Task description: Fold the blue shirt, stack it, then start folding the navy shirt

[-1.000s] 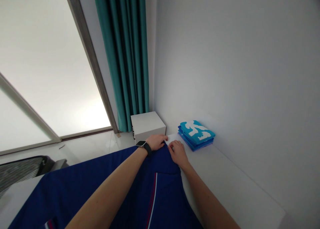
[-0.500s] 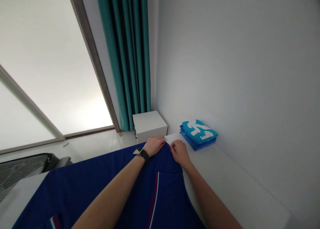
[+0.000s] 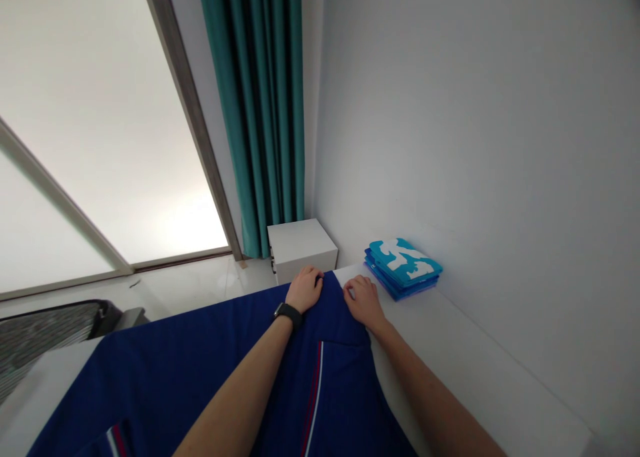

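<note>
A dark blue garment (image 3: 210, 357) with red and white stripes (image 3: 315, 390) lies spread over a white surface; its kind is not clear. On its far edge, close to the far right corner, is my left hand (image 3: 305, 289), with a black watch on the wrist. Its fingers curl at the cloth's edge, and a small gap shows between thumb and forefinger. My right hand (image 3: 364, 302) sits at the garment's right border, its fingers bent and its thumb against the forefinger by the cloth. What lies under the fingertips is partly hidden.
A folded stack of blue cloth (image 3: 404, 267), with a white pattern on top, lies right of my right hand by the wall. Beyond the far edge stands a white cabinet (image 3: 303, 240) before a green curtain (image 3: 265, 124). At left is a dark-rimmed grey object (image 3: 50, 334).
My left hand has shifted slightly left, away from the garment's corner, which now shows more between the hands. My right hand stays almost in place. The view has moved slightly.
</note>
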`<state>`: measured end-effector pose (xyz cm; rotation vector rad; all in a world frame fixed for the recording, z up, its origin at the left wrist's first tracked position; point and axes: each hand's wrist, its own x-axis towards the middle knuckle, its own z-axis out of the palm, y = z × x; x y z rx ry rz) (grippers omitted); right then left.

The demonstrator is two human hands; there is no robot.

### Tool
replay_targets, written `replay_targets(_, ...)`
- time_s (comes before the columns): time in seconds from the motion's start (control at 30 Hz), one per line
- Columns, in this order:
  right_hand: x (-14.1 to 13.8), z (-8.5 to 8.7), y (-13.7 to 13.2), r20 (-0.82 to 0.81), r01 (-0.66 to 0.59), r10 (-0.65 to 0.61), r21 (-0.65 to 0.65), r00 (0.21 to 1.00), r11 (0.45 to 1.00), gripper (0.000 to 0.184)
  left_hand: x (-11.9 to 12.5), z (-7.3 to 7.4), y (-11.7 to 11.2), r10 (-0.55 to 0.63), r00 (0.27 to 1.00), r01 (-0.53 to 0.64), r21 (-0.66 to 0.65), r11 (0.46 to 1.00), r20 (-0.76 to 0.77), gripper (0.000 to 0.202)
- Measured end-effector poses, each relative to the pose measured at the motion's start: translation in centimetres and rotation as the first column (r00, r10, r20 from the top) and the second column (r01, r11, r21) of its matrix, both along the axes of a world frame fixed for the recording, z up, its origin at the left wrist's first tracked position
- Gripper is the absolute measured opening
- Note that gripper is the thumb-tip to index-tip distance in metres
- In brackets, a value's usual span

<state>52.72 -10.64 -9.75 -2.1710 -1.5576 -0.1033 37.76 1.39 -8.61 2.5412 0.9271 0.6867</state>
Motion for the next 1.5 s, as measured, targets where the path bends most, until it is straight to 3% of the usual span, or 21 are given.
replay_targets(0.3,-0.3,1.2,4.9,-0.047,0.091,-0.096,-0.098,0.994,0.991,0.018,0.1,-0.5,1.0,0.020,0.991,-0.004,-0.118,0.993,0.133,0.025)
replay_targets(0.47,-1.3,1.0,6.5,-0.063,0.018,-0.024,-0.089,0.998,0.996,0.019,0.0,-0.9,1.5,0.037,0.984,-0.008,-0.167,0.986,0.173,0.026)
replay_targets(0.63,-2.1,1.1,5.6,-0.041,-0.177,0.176,-0.040,0.984,0.983,0.020,0.0,-1.1,1.7,0.007,0.983,0.020,-0.146,0.989,0.182,0.036)
replay_targets(0.83,-2.8,0.9,3.3,0.051,-0.440,0.438,0.040,0.898,0.897,0.021,0.1,-1.2,1.5,-0.023,0.990,0.037,-0.100,0.994,0.138,0.038)
replay_targets(1.17,-3.5,1.3,0.9,0.034,-0.486,0.485,0.016,0.874,0.874,0.041,0.5,-0.4,1.4,0.074,0.993,-0.058,-0.160,0.985,0.096,0.027)
replay_targets(1.37,-3.9,1.7,0.6,0.031,-0.485,0.485,-0.010,0.874,0.875,0.042,1.8,1.1,3.3,0.085,0.994,-0.103,-0.292,0.951,-0.071,0.017)
replay_targets(1.5,-4.1,1.8,0.5,0.026,-0.474,0.474,-0.006,0.880,0.881,0.041,3.3,1.9,4.0,0.102,0.983,-0.144,-0.299,0.943,-0.152,0.012)
